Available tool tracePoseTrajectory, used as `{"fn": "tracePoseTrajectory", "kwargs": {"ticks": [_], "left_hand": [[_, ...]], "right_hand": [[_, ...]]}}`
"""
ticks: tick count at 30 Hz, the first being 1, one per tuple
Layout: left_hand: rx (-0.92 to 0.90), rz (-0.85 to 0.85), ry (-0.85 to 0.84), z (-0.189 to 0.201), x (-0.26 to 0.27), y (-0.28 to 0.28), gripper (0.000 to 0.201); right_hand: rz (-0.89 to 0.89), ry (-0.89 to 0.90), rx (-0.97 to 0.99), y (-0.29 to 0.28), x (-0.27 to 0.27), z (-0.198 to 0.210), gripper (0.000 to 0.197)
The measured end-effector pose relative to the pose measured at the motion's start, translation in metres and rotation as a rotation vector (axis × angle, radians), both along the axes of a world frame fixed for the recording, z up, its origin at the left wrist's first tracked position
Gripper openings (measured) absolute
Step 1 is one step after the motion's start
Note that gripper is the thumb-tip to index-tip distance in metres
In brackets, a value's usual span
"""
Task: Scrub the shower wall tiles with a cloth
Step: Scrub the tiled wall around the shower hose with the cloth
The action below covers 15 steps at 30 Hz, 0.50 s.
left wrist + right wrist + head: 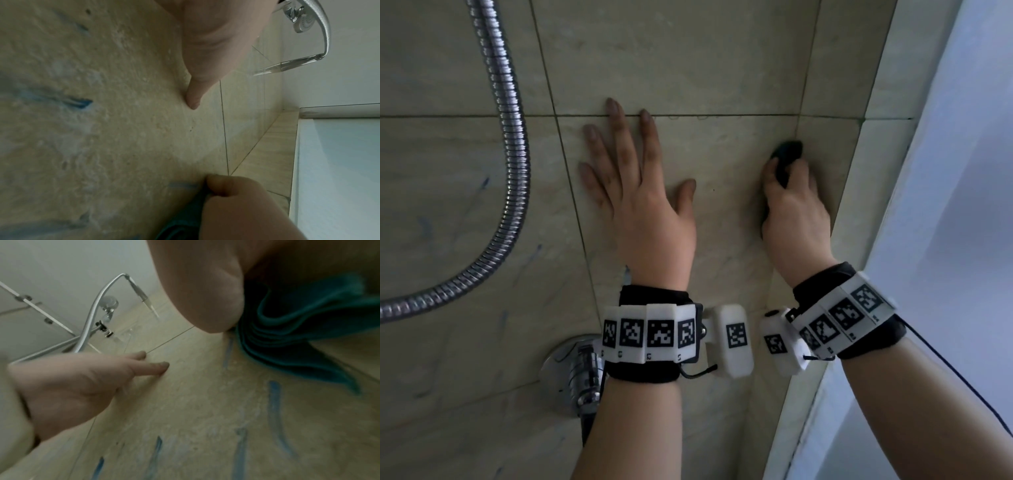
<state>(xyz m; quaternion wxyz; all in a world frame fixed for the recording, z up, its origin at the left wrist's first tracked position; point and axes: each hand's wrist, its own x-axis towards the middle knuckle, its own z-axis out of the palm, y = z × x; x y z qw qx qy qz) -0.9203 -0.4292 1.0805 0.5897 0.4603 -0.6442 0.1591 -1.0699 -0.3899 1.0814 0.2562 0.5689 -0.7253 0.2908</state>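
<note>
The shower wall is beige tile point(688, 61) with dark grout lines and blue streaks point(274, 404). My left hand point(633, 178) lies flat on the wall with fingers spread and straight. To its right, my right hand point(791, 202) grips a bunched dark teal cloth point(786, 154) and presses it to the tile near the wall's right corner. In the right wrist view the folded teal cloth point(298, 331) bulges out under the palm. In the left wrist view the cloth point(185, 216) shows beneath the right hand's curled fingers point(222, 186).
A ribbed metal shower hose point(512, 164) loops down the left of the wall. A chrome tap fitting point(582, 370) sticks out below my left wrist. A tiled ledge point(873, 171) and a pale window recess point(962, 205) border the wall on the right.
</note>
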Motion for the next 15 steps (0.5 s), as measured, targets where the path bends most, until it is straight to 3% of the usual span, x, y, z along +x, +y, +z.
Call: {"fn": "tracePoseTrajectory", "kwargs": {"ticks": [3, 9, 11, 15], "left_hand": [[0.002, 0.003, -0.016, -0.003, 0.0, -0.001, 0.082], [-0.012, 0.026, -0.064, -0.01, 0.005, -0.001, 0.081], [-0.014, 0.024, -0.085, -0.012, 0.008, 0.0, 0.082], [-0.012, -0.01, -0.123, -0.014, 0.015, 0.0, 0.081]], "right_hand": [[-0.011, -0.08, -0.056, -0.009, 0.01, -0.013, 0.064], [0.146, -0.15, -0.098, -0.011, 0.024, -0.08, 0.067], [0.181, -0.185, -0.127, -0.009, 0.024, -0.077, 0.06], [0.22, -0.181, -0.251, -0.012, 0.016, -0.032, 0.055]]}}
